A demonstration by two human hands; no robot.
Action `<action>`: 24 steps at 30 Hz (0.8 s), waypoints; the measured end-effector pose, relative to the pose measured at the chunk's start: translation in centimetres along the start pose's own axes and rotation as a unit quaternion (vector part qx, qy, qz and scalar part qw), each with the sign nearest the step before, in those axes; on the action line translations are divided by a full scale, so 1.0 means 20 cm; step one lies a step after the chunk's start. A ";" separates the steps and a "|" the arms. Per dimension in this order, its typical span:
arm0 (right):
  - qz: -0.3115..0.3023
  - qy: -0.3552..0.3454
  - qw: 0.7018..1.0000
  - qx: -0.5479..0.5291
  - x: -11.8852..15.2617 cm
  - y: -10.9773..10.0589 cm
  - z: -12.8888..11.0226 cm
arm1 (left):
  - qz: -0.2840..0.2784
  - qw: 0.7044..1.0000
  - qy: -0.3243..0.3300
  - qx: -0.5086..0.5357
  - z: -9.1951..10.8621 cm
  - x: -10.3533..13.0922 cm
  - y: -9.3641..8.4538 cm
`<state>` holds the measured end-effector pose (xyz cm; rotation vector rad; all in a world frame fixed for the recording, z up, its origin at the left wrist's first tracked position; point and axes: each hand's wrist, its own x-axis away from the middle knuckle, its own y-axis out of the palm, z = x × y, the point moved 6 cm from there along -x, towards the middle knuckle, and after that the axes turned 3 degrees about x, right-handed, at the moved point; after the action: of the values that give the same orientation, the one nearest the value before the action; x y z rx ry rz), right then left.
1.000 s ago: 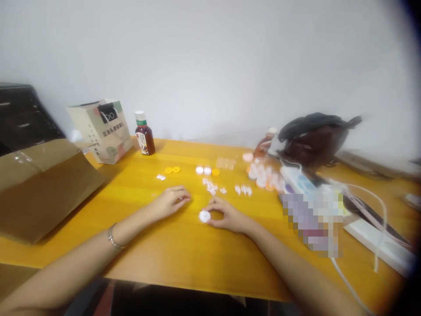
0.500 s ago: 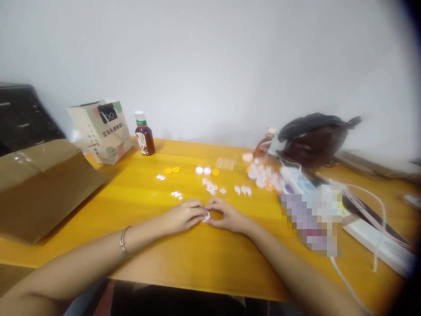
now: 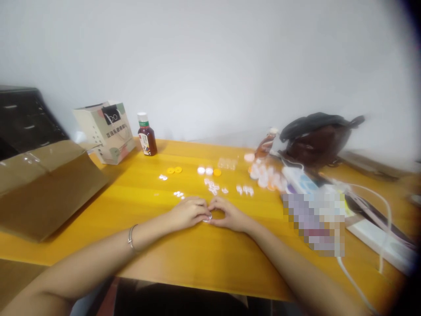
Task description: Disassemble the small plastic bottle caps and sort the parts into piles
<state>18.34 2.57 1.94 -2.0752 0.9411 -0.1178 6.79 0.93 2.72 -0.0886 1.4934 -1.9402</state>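
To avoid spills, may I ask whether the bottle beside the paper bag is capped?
Capped: a white cap sits atop the upright dark-red bottle.

The surface (image 3: 204, 259) looks like smooth wood with a soft sheen, and the bottle (image 3: 148, 140) seems glossy, like plastic or glass. Just left of the bottle, the printed bag (image 3: 120, 139) looks like stiff, smooth paper. On the bottle's near side, a bracelet (image 3: 130, 239) gleams like polished metal and a white disc (image 3: 207, 218) resembles plastic.
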 end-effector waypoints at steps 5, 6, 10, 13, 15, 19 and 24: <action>-0.001 -0.009 1.000 0.003 0.00 0.00 0.00 | 0.025 0.984 0.094 -0.150 0.05 0.00 0.01; -0.002 -0.009 1.000 0.005 0.00 0.00 0.00 | 0.030 0.979 0.112 -0.170 0.06 0.01 0.01; -0.011 0.000 1.000 0.025 0.00 0.01 0.00 | 0.050 0.971 0.138 -0.190 0.06 0.01 0.01; -0.017 0.004 0.999 0.032 0.00 0.02 0.00 | 0.069 0.975 0.122 -0.173 0.05 0.01 0.00; -0.016 0.004 0.999 0.032 0.00 0.02 0.00 | 0.084 0.976 0.113 -0.164 0.05 0.01 0.00; -0.010 0.004 0.999 0.031 0.00 0.02 0.00 | 0.108 0.972 0.129 -0.162 0.08 0.02 -0.01; -0.001 0.014 1.000 0.020 0.01 0.01 0.00 | 0.117 0.955 0.157 -0.224 0.08 0.08 -0.11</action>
<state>18.40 2.44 1.74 -2.0436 0.9462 -0.1658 5.13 -1.05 4.71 0.1984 2.0342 -1.4468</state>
